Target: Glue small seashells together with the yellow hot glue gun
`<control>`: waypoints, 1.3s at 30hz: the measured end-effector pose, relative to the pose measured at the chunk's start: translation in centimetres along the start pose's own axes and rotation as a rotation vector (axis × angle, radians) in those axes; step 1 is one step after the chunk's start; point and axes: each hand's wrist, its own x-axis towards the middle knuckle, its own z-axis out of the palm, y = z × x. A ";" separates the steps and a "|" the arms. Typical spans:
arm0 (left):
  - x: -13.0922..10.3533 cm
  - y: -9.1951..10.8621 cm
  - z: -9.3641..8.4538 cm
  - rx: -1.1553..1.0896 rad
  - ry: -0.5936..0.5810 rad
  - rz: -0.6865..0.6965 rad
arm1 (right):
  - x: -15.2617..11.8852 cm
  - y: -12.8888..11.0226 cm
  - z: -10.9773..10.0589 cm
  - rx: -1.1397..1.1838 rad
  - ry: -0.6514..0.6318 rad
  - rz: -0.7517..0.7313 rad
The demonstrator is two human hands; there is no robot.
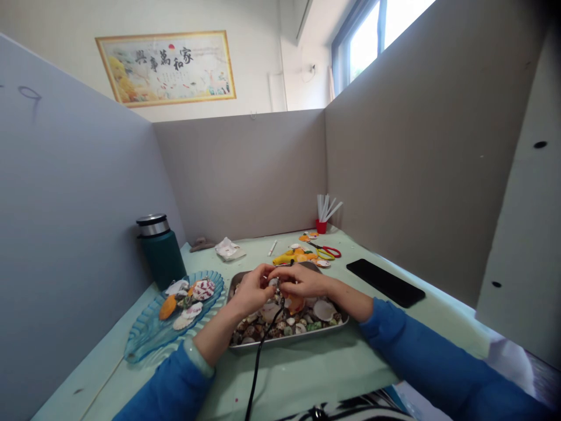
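Note:
A metal tray (289,338) full of small shells and stones (302,324) sits on the table in front of me. Above its middle, my left hand (255,287) and my right hand (304,280) come together, fingers bent around a small pale piece (274,283). Both hands seem to pinch it, though its shape is partly hidden by the fingers. An orange shell (295,303) lies just below my right hand. From near the hands a black cable (258,356) runs down across the tray's front edge.
On the left are a blue glass plate (139,340) with shells and a green bottle (163,257). Behind the tray lie a yellow glue gun (284,257), scissors (328,252) and a red cup (321,227) of white sticks. A black phone-like slab (385,283) lies right. Partitions enclose the table.

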 end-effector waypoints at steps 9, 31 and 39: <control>0.1 -0.5 -0.2 0.117 -0.004 0.051 | 0.0 -0.3 0.0 0.026 -0.009 0.007; 0.2 -0.6 -0.2 0.073 -0.037 0.046 | -0.1 -0.2 0.1 -0.017 0.018 -0.002; 0.1 -0.2 -0.2 0.166 -0.004 0.046 | -0.1 -0.4 0.1 0.004 0.009 0.000</control>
